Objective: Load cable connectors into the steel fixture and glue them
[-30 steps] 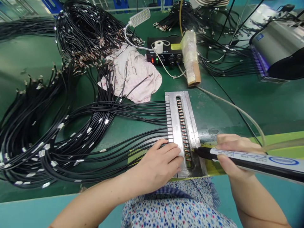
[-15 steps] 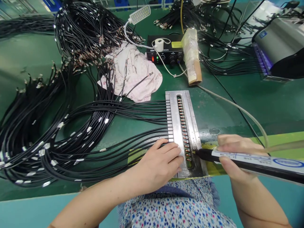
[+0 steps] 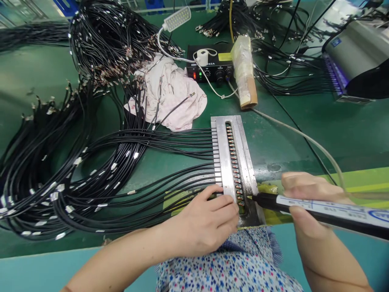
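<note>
Compared with a moment ago, the left hand (image 3: 200,223) has slid rightward, and its fingers, held together and flat, now lie across the black cables (image 3: 179,190) and over the left part of the aluminium jig (image 3: 223,162). The right hand (image 3: 313,198) stays closed around one pen-style dispenser (image 3: 328,211), whose black tip sits just beside the lower end of the jig's single slot (image 3: 234,170) — it does not clearly enter it. A long row of small metal terminals (image 3: 234,162) fills the slot, too small to count exactly. The jig lies on the green surface (image 3: 288,134), its lower edge on a yellow-green mat (image 3: 358,176).

Beyond it are one crumpled pale cloth (image 3: 170,97), one controller box (image 3: 209,67) with two lit indicators — red and green — one gooseneck lamp (image 3: 176,14), one taped roll (image 3: 244,69), and one grey machine (image 3: 355,52) with a violet glow along its edge.
</note>
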A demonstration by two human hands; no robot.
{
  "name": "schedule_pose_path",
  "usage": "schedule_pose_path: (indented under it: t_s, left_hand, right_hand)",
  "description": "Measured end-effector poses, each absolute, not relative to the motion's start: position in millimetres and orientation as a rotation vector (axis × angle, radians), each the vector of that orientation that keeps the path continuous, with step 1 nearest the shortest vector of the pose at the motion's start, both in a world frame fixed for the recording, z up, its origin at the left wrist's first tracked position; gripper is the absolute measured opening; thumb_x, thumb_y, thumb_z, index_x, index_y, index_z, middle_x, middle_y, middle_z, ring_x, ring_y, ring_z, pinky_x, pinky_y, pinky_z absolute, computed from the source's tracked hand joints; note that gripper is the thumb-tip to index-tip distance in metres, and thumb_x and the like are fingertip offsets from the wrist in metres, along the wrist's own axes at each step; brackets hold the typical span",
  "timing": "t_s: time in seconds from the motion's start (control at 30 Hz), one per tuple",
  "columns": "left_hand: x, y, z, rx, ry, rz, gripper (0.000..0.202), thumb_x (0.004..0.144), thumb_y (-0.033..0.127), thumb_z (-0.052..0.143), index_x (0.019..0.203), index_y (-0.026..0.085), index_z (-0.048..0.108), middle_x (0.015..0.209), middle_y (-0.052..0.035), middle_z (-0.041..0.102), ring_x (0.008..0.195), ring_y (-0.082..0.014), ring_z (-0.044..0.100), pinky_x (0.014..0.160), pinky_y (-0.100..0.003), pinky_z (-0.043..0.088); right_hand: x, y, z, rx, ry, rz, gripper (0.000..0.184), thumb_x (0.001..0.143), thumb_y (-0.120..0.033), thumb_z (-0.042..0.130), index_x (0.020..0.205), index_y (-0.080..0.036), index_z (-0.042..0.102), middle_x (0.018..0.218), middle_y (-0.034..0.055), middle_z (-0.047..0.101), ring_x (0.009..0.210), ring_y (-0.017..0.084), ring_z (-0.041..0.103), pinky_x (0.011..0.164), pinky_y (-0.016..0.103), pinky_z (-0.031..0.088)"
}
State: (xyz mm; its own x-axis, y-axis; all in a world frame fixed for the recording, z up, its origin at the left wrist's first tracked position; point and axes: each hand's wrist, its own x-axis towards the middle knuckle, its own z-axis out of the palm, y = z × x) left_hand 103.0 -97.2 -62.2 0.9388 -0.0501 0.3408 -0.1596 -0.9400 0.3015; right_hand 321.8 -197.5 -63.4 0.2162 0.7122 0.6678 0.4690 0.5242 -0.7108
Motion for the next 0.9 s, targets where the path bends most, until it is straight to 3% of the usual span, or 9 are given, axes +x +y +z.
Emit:
schedule_pose_path:
  t_s: [0.13,0.43,0.9]
  left_hand:
    - [103.2,-99.9,-64.5,2.765,-0.145,0.472,0.013,0.088,0.015,0.050,0.080,0.013,0.060,0.091,-0.0029,0.065,0.093,-0.0156,0.057,0.099,-0.041,0.034]
    - [104.1,-99.3,-62.3,2.738,-0.117,0.448,0.016,0.088,0.016,0.050,0.076,0.015,0.060,0.090,-0.0005,0.065,0.091,-0.0143,0.056,0.097,-0.038,0.035]
    - [104.1,-98.4,-60.5,2.735,-0.118,0.403,0.016,0.087,0.015,0.050,0.075,0.015,0.060,0.091,-0.0015,0.065,0.092,-0.0147,0.056,0.097,-0.039,0.034]
  right_hand:
    - [318.1,-194.3,-59.2,-1.005,-1.507,0.250,0.022,0.056,-0.008,0.056,0.075,-0.016,0.061,0.048,-0.0005,0.051,0.035,0.011,0.036,0.036,0.029,0.027]
    - [316.9,-192.7,-58.4,-1.078,-1.542,0.209,0.023,0.056,-0.011,0.059,0.078,-0.018,0.061,0.051,-0.0002,0.055,0.037,0.012,0.040,0.035,0.029,0.033]
    - [313.5,-193.4,-54.9,-1.065,-1.538,0.294,0.018,0.057,-0.011,0.057,0.073,-0.018,0.060,0.046,-0.0029,0.047,0.036,0.010,0.034,0.037,0.027,0.026]
